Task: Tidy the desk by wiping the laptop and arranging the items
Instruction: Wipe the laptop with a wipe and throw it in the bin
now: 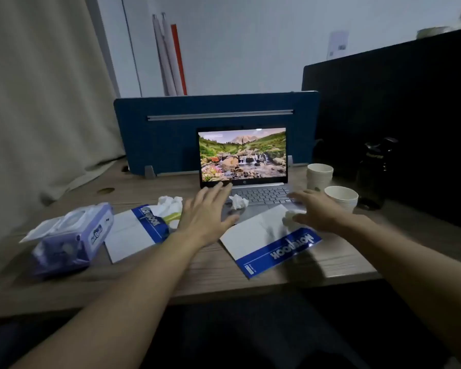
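Barely started, we judge: laptop (244, 166) open at the tabletop's back edge, crumpled tissue (238, 201) on its keyboard, notebooks (270, 243) askew at the front edge, our left hand (205, 211) and right hand (317, 209) spread, empty, apart.

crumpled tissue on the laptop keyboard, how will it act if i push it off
The crumpled white tissue looks very light, so a nudge should likely slide or tumble it across the silver laptop. It is soft and wadded, so it will probably squash rather than resist. Being irregular in shape, it seems unlikely to roll far.
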Motion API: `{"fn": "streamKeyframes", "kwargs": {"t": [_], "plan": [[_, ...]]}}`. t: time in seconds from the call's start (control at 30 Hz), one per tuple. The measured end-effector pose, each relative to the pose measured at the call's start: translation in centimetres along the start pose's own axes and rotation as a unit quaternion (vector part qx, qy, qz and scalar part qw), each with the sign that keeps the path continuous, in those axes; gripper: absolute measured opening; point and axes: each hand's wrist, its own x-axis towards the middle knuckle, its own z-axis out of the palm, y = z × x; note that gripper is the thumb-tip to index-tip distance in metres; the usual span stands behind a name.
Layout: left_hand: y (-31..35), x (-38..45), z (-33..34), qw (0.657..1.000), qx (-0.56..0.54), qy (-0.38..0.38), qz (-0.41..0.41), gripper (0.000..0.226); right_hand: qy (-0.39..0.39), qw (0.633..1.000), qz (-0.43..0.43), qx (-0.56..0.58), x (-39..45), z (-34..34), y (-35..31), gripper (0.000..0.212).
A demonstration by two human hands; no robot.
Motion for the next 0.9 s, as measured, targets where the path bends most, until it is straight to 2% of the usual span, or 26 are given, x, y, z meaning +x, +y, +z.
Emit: {"fn": "streamKeyframes", "kwargs": {"t": [0.17,0.27,0.4,0.57,0.7,0.9], "plan": [[-0.7,0.1,2.3,1.000,0.001,-0.026,-0.012,0.078,-0.037,0.999,0.026,-0.004,0.1,1.5,1.1,0.059],[-1.1,0.7,3.1,1.000,-0.001,-0.022,-0.015,0.078,-0.036,0.999,0.033,-0.001,0.5,2.8,1.6,0.045],[-1.5,1.1,4.0,1.000,0.008,-0.024,-0.013,0.076,-0.005,0.999,0.037,0.013,0.7,4.4,2.4,0.038],[-2.4,1.8,3.8,0.999,0.012,-0.029,-0.020,0.074,0.076,0.997,-0.002,0.018,1.9,4.5,2.6,0.026],[-3.4,2.8,3.1,0.999,0.015,-0.020,-0.022,0.074,0.105,0.994,-0.023,0.036,3.8,3.8,0.9,0.032],[-6.1,3.8,2.0,0.999,0.018,-0.008,-0.037,0.074,0.094,0.991,-0.061,0.068,7.2,3.0,-3.1,0.038]]}}
